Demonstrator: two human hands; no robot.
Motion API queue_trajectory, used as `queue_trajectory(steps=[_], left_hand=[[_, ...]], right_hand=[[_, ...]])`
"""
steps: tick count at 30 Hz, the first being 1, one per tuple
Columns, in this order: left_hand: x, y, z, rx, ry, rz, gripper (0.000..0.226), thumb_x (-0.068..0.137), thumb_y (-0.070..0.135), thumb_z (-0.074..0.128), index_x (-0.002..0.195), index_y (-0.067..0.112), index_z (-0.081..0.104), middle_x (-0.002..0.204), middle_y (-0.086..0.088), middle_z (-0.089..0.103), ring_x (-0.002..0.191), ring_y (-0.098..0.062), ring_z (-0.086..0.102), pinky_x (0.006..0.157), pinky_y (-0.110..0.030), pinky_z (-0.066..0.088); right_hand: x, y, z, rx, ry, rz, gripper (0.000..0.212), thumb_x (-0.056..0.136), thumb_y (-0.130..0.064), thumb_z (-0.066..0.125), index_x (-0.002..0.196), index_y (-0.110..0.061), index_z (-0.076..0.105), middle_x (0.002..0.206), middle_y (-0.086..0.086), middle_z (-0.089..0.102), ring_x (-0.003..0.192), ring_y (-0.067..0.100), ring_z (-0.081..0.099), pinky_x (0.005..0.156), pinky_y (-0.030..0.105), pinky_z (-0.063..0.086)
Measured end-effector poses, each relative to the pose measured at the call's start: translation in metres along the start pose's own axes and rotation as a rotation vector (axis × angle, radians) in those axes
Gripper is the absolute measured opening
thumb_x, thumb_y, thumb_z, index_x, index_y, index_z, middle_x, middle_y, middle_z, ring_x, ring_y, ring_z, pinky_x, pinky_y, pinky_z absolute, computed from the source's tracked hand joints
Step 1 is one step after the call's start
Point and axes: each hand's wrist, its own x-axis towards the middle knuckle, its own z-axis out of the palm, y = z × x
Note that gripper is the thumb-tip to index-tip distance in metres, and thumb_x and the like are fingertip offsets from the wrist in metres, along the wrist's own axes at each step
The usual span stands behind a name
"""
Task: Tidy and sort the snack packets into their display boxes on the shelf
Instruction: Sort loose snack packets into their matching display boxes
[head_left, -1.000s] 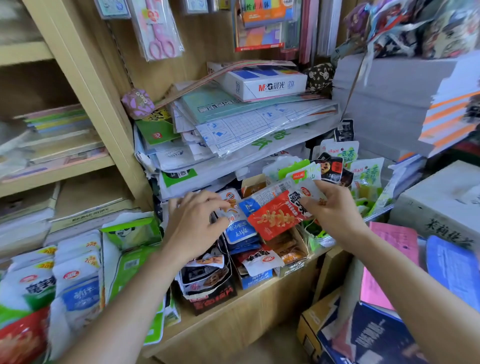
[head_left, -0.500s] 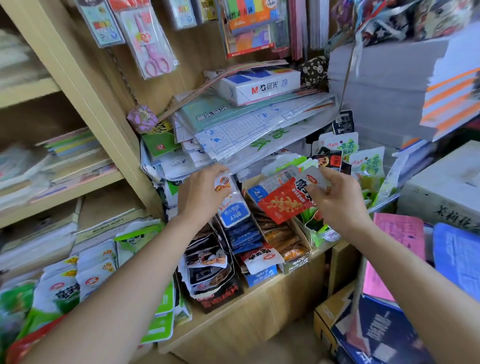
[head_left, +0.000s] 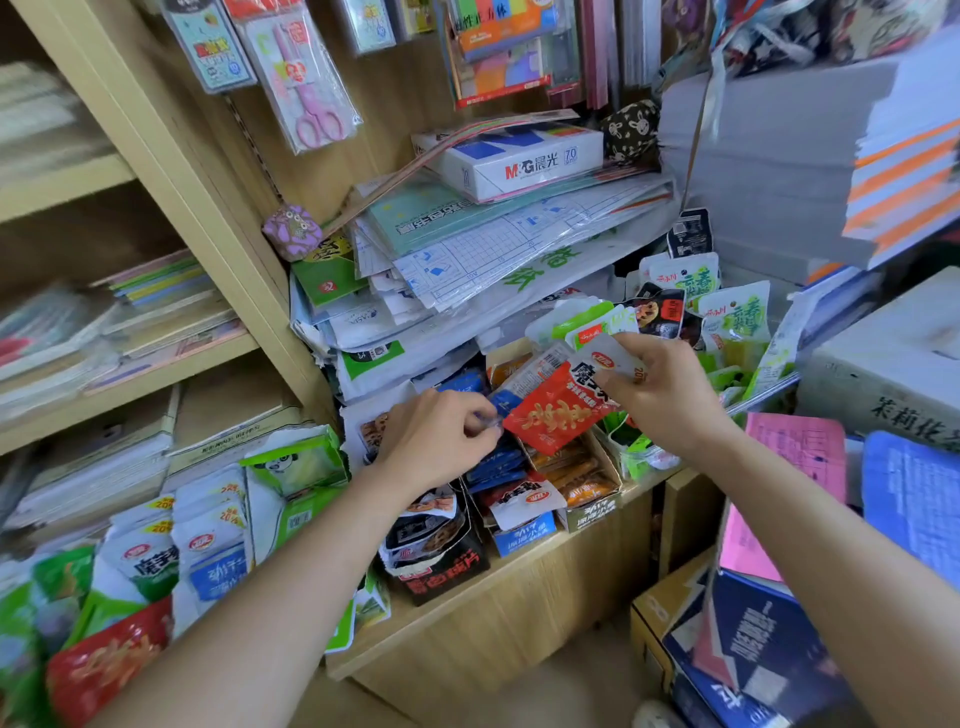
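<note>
My right hand holds a fan of snack packets over the display boxes, with a red and white packet on top and a blue-ended one behind it. My left hand is just left of that fan, its fingertips pinched on the edge of a blue packet above the blue display box. Beside that box stand a black display box on the left and a brown-packet box on the right, all on the wooden shelf.
Green and white packets stand at the back right. More packets are heaped at the left. Stacked paper and a white M&G box overhang the boxes. Cartons and pink paper crowd the right.
My left hand came down from holding a blue and white packet up near the paper stack and now pinches at the fan's left edge. My right hand stayed put with its packets.
</note>
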Motion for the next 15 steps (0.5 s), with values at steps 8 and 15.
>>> queue_trajectory(steps=[8, 15], left_hand=[[0.005, -0.007, -0.01, -0.35, 0.133, 0.098, 0.043, 0.086, 0.031, 0.075, 0.127, 0.037, 0.064, 0.116, 0.017, 0.063, 0.104, -0.003, 0.058, 0.088, -0.033, 0.051], [0.002, -0.019, -0.018, -0.178, 0.38, 0.126, 0.012, 0.09, 0.022, 0.075, 0.101, 0.02, 0.081, 0.089, 0.006, 0.078, 0.069, -0.004, 0.061, 0.072, -0.026, 0.053]], right_hand=[[-0.006, -0.018, 0.012, -0.07, -0.012, -0.181, 0.023, 0.097, -0.014, 0.063, 0.114, -0.024, 0.075, 0.081, -0.002, 0.075, 0.066, 0.01, 0.068, 0.065, 0.025, 0.056], [-0.007, -0.025, 0.02, -0.061, -0.026, -0.196, 0.024, 0.099, -0.01, 0.058, 0.119, -0.013, 0.072, 0.053, -0.028, 0.061, 0.043, 0.0, 0.056, 0.049, 0.011, 0.046]])
